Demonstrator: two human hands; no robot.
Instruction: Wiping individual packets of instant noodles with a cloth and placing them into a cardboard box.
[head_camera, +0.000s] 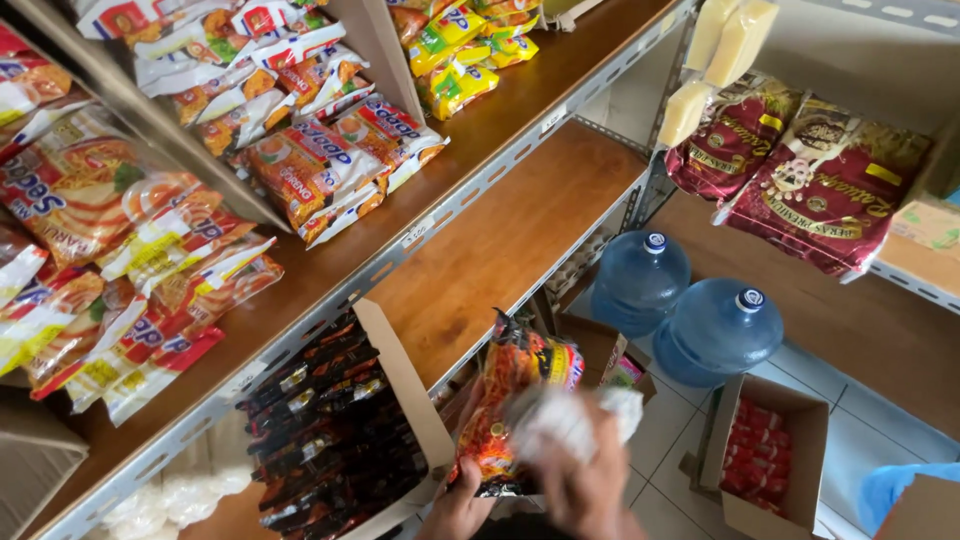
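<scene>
**Noodle packet held up and wiped beside the shelves**

The left hand (458, 510) grips the lower edge of an orange-and-black plastic noodle packet (505, 400) from below, fingers clamped on it so it stands upright with its face exposed. The right hand (585, 485), blurred, has its fingers closed round a crumpled white cloth (565, 420) pressed against that face, apparently for wiping. The packet hangs in the air just in front of the bare brown wooden lower shelf (500, 240), beside an open cardboard box of dark packets (330, 440) resting at that level. Above, the upper wooden shelf (300, 280) carries flat-stacked noodle packets. Two blue water jugs (680, 305) stand on the tiled floor.
</scene>
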